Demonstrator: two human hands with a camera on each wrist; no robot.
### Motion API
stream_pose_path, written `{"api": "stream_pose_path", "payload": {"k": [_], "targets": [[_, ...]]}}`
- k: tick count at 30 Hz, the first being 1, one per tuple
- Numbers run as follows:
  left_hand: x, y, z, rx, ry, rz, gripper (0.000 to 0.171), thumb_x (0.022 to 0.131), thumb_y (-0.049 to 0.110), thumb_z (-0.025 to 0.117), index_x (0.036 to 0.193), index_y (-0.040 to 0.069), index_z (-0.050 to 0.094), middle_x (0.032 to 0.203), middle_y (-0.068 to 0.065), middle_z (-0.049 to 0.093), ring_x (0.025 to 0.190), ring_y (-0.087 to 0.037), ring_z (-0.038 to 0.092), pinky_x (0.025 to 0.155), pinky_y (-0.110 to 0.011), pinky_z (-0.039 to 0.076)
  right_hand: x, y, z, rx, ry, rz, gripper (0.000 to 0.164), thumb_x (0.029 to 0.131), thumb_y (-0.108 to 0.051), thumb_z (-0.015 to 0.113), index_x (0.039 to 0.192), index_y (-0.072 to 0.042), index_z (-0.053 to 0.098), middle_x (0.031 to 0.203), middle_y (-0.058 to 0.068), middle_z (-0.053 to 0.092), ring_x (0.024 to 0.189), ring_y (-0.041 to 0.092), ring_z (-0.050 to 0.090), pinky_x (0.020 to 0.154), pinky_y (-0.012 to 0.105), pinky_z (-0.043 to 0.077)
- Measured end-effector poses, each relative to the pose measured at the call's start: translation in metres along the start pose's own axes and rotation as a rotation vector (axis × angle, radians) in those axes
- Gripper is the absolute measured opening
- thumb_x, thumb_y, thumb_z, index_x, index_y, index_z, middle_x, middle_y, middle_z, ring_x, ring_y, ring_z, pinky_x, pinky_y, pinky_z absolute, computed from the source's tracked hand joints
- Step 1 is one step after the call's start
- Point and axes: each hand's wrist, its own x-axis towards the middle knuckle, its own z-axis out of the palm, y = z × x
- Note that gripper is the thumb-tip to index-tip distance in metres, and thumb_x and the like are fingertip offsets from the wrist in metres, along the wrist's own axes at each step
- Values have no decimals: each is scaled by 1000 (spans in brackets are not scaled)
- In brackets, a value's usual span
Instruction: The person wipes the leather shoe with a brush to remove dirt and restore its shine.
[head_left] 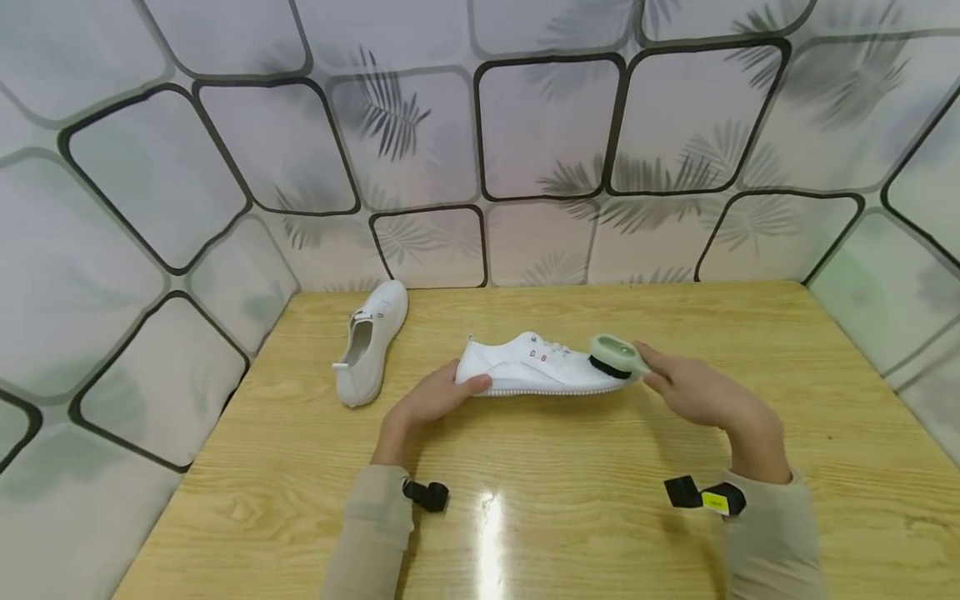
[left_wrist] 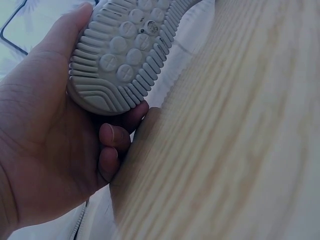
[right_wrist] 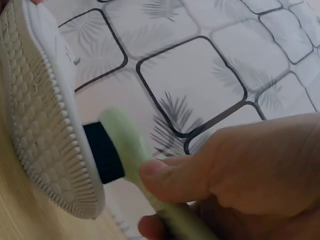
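Observation:
My left hand (head_left: 438, 393) grips a white shoe (head_left: 517, 371) by its heel, thumb along the near side. The ridged sole (left_wrist: 125, 55) shows in the left wrist view, tipped up off the table. In my right hand (head_left: 693, 392) is the handle of a pale green brush (right_wrist: 127, 142). Its dark bristles (right_wrist: 103, 152) touch the upper near the toe. The toe points right, toward the right hand. Some left fingers are hidden behind the heel.
A second white shoe (head_left: 371, 346) stands at the back left of the wooden table (head_left: 570, 492). Patterned panels (head_left: 555, 125) rise behind the table and at both sides. Each sleeve carries a small black device.

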Motion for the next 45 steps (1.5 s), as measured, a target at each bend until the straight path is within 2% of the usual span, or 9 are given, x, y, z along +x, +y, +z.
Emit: {"api": "stream_pose_path", "payload": {"k": [15, 19, 20, 24, 26, 31, 38, 43, 45], "targets": [[0, 1, 1, -8, -5, 8, 77, 90, 62, 61, 145, 10, 47, 137, -7, 57, 125, -23, 51, 109, -47, 37, 4, 3, 3, -39, 12, 72, 56, 108, -15, 39, 154, 8, 17, 142, 38, 41, 121, 52, 50, 100, 63, 39], [1, 0, 2, -11, -8, 10, 77, 90, 62, 60, 145, 9, 47, 137, -7, 57, 125, -24, 51, 109, -47, 37, 10, 1, 7, -31, 23, 39, 57, 108, -18, 39, 154, 8, 18, 140, 38, 44, 114, 47, 55, 100, 61, 40], [2, 0, 2, -11, -8, 9, 78, 90, 62, 60, 144, 8, 47, 136, -7, 57, 124, -23, 52, 108, -47, 37, 10, 1, 7, -32, 26, 18, 56, 108, -18, 40, 153, 9, 20, 145, 38, 38, 123, 49, 50, 102, 62, 38], [3, 0, 3, 1, -5, 3, 80, 88, 66, 61, 143, 9, 48, 134, -7, 58, 121, -23, 53, 107, -46, 39, 3, 1, 5, -3, 5, 11, 56, 107, -16, 41, 153, 7, 21, 146, 37, 37, 127, 50, 47, 104, 64, 36], [3, 1, 3, 11, -5, 2, 81, 87, 67, 60, 143, 9, 48, 134, -6, 58, 121, -23, 53, 106, -45, 39, -1, 1, 2, 3, -2, 37, 55, 107, -16, 41, 154, 6, 20, 149, 36, 33, 134, 54, 35, 107, 65, 31], [3, 1, 2, 10, -8, 12, 79, 89, 65, 59, 144, 10, 47, 136, -7, 57, 124, -22, 52, 108, -46, 38, 4, 6, 2, -38, 9, 87, 57, 108, -17, 38, 154, 8, 16, 148, 37, 32, 132, 55, 36, 105, 66, 32], [2, -1, 2, -2, -15, 22, 76, 91, 63, 59, 145, 10, 47, 137, -5, 57, 125, -21, 51, 109, -45, 37, 10, 2, 7, -31, 13, 2, 57, 108, -19, 40, 154, 6, 20, 148, 35, 36, 132, 52, 40, 106, 63, 34], [3, -1, 1, -1, -6, 27, 75, 90, 63, 60, 143, 11, 49, 135, -5, 58, 123, -21, 53, 108, -45, 38, 3, 4, 0, -21, -11, 67, 57, 108, -18, 39, 154, 7, 17, 151, 36, 30, 134, 54, 34, 107, 65, 31], [3, -1, 1, 1, -3, 24, 74, 91, 63, 59, 143, 11, 49, 135, -5, 58, 123, -21, 53, 108, -46, 38, 4, 5, 0, -48, -7, 99, 57, 108, -18, 37, 154, 8, 15, 147, 38, 34, 131, 54, 39, 104, 65, 33]]}}
